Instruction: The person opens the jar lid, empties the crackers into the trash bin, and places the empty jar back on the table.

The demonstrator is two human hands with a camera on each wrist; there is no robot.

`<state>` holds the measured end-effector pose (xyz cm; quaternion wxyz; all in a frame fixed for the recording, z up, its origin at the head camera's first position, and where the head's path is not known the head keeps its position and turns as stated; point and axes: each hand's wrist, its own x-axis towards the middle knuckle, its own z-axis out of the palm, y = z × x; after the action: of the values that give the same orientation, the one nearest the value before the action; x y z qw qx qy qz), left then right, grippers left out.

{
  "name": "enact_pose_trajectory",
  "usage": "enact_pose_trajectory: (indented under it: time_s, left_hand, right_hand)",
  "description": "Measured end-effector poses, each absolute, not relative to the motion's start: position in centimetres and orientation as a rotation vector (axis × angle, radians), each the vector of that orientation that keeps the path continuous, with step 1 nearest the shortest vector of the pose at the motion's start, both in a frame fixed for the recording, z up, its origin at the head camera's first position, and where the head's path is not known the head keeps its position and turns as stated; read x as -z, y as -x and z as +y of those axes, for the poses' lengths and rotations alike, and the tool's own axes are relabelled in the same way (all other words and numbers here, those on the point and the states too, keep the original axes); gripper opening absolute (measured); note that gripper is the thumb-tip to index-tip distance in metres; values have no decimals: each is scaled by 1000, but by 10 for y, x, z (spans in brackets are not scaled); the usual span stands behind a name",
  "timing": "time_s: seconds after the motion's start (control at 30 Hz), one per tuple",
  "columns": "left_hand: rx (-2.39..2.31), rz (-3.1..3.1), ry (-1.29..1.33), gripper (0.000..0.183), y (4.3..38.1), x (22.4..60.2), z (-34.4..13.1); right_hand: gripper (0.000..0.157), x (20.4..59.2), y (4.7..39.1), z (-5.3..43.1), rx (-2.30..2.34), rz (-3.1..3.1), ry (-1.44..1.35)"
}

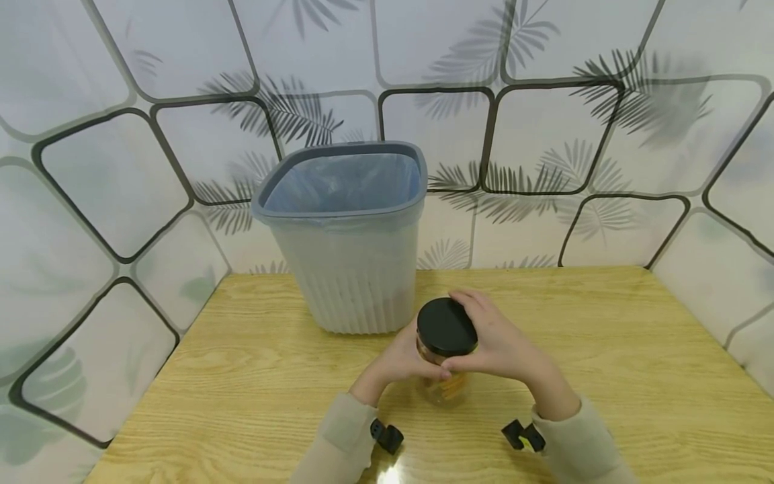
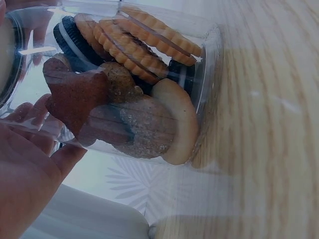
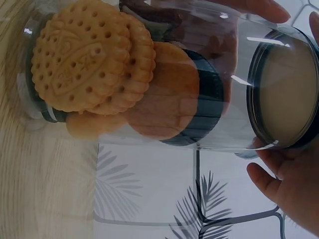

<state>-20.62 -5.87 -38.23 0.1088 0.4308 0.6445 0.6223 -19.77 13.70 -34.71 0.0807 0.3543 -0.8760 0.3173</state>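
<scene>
Sleeves lead to a cookie jar upright on the table, the left hand's grip curled round its side, seemingly for steadiness, the right hand's grip clasping its lid, likely for purchase.

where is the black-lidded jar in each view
Head: the jar is in the lower half, right of centre, black lid uppermost.
Left wrist: sideways across the upper left, lid at the left edge.
Right wrist: sideways across the upper half, lid at the right.
Shared landmark: the wood-grain tabletop, around the jar in head, opposite the lid in both wrist views.
</scene>
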Motion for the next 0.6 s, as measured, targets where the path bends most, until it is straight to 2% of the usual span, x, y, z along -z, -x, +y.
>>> enact_pose_trajectory:
  time_s: [0.6]
  left_hand:
    - [-1874,1779,-1266,87,207,383,-57]
  right_hand:
    - [90,348,197,136,-948,-2564,-1070]
